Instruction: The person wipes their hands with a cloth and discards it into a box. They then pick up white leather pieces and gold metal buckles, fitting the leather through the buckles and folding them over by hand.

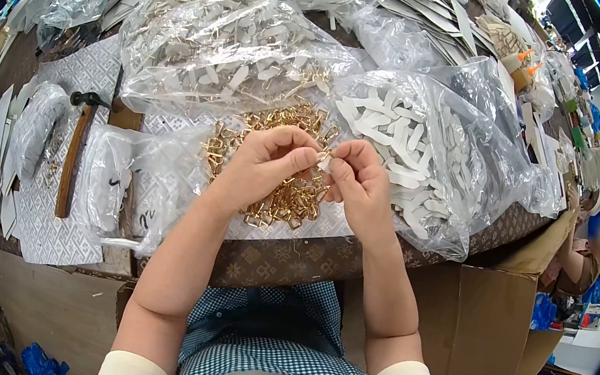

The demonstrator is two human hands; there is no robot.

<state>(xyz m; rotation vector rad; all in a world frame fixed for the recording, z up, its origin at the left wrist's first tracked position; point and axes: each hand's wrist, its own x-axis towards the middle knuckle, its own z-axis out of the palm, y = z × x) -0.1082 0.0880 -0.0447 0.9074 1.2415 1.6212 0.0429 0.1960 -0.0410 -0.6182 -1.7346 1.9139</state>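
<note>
**Hands pinching a small white strip above a heap of gold buckles**

The left hand (267, 158) and right hand (358, 180) are meeting fingertip to fingertip, both closing on a small white strip (324, 162) held between them. Directly beneath the hands a pile of gold metal buckles (284, 199) is lying on the patterned table (283, 256). Just beyond the right hand a clear bag of white strips (413, 146) is sitting open. Well off to the left hand's side a hammer (75, 148) is resting.
</note>
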